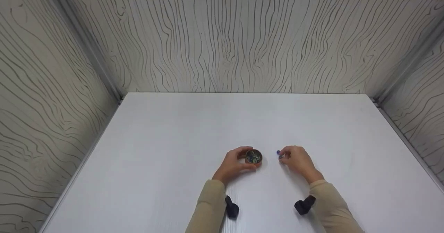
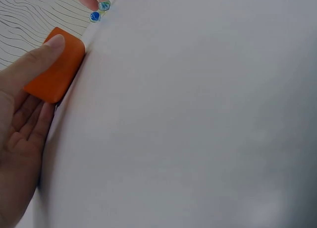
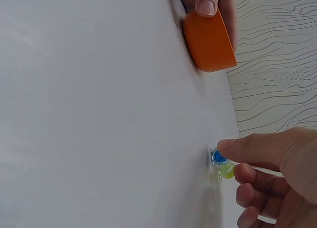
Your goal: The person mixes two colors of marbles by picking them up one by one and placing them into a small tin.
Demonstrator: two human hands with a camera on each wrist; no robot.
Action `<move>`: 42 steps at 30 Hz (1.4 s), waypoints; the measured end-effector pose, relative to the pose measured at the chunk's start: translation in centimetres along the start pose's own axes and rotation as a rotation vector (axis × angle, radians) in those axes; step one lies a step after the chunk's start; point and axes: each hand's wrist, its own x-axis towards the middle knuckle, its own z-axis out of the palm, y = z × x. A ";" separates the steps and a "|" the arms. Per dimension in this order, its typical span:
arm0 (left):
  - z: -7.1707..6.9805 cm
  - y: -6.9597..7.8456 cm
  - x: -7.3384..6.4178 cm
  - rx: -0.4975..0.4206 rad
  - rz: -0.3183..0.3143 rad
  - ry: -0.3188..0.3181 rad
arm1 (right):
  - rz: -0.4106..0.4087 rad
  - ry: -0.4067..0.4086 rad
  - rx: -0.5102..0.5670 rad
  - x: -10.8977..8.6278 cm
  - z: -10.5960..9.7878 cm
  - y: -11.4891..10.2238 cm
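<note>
My left hand (image 1: 236, 163) grips a small round orange cup (image 2: 62, 64) from the side, thumb on one wall and fingers around the other. The cup stands on the white table. Several dark, shiny glass marbles (image 1: 254, 156) lie inside it in the head view. To the right of the cup, my right hand (image 1: 297, 160) has its thumb and forefinger at two glass marbles close together. The thumb tip lies against the blue marble (image 3: 219, 156), which the fingers appear to pinch. Beside it is a marble showing yellow-green (image 3: 227, 170) in the right wrist view.
The white table (image 1: 173, 129) spreads around both hands. A wood-grain patterned wall (image 1: 222, 38) rises behind it, with similar panels at the left and right. A black wrist device (image 1: 232, 208) sits below the left sleeve, another (image 1: 304, 205) by the right sleeve.
</note>
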 end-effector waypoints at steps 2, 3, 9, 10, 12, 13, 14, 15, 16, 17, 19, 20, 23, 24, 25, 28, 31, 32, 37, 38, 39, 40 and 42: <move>0.0 0.0 0.0 -0.008 -0.001 -0.001 | -0.003 -0.001 -0.004 0.0 0.0 0.1; 0.0 0.0 0.0 -0.011 -0.001 -0.001 | -0.003 -0.002 -0.007 0.0 0.1 0.1; 0.0 0.0 0.1 -0.003 0.000 -0.002 | -0.007 0.004 -0.012 0.0 0.1 0.2; 0.0 0.0 0.1 0.000 0.002 -0.001 | -0.005 0.006 -0.014 0.1 0.2 0.2; 0.0 0.0 0.2 0.002 0.001 -0.001 | 0.002 0.009 -0.017 0.1 0.2 0.2; 0.0 0.0 0.2 0.002 0.001 0.000 | 0.005 0.010 -0.020 0.1 0.2 0.2; 0.0 -0.1 0.2 0.004 0.001 0.001 | 0.006 0.011 -0.020 0.1 0.2 0.3; 0.0 -0.1 0.2 0.006 0.001 0.001 | 0.006 0.010 -0.021 0.2 0.3 0.3; 0.0 -0.1 0.2 0.009 0.000 0.001 | 0.008 0.009 -0.020 0.2 0.3 0.3; 0.0 -0.1 0.2 0.010 0.000 0.001 | 0.009 0.007 -0.019 0.2 0.3 0.3; 0.0 -0.1 0.1 0.017 0.000 0.001 | 0.012 0.002 -0.019 0.2 0.3 0.3; 0.0 -0.1 0.1 0.019 0.001 0.001 | 0.014 0.001 -0.018 0.1 0.3 0.3; 0.0 -0.1 0.1 0.024 0.012 -0.001 | 0.017 -0.005 -0.018 0.1 0.3 0.3; 0.0 -0.1 0.1 0.021 0.010 -0.002 | 0.018 -0.007 -0.017 0.1 0.3 0.3; 0.0 -0.1 0.1 0.021 0.009 -0.002 | 0.018 -0.007 -0.017 0.1 0.3 0.3; 0.0 0.0 0.1 0.031 0.010 -0.002 | 0.017 -0.006 -0.013 0.1 0.3 0.4; 0.0 0.0 0.1 0.041 0.007 -0.002 | 0.005 0.003 -0.003 0.1 0.3 0.4; 0.0 0.0 0.1 0.045 0.009 -0.003 | 0.002 0.006 0.001 0.1 0.3 0.4; 0.0 -0.1 0.2 0.039 0.004 -0.001 | 0.003 0.005 -0.005 0.1 0.4 0.2; 0.0 0.0 0.2 0.036 0.004 -0.001 | 0.005 0.002 -0.010 0.0 0.4 0.2; 0.0 -0.1 0.2 0.031 0.004 0.000 | 0.009 -0.002 -0.015 0.0 0.4 0.1; 0.0 -0.1 0.2 0.026 0.006 0.000 | 0.018 -0.005 -0.017 0.0 0.5 0.1; 0.0 -0.1 0.2 0.020 0.013 0.000 | 0.019 -0.008 -0.021 0.0 0.5 0.0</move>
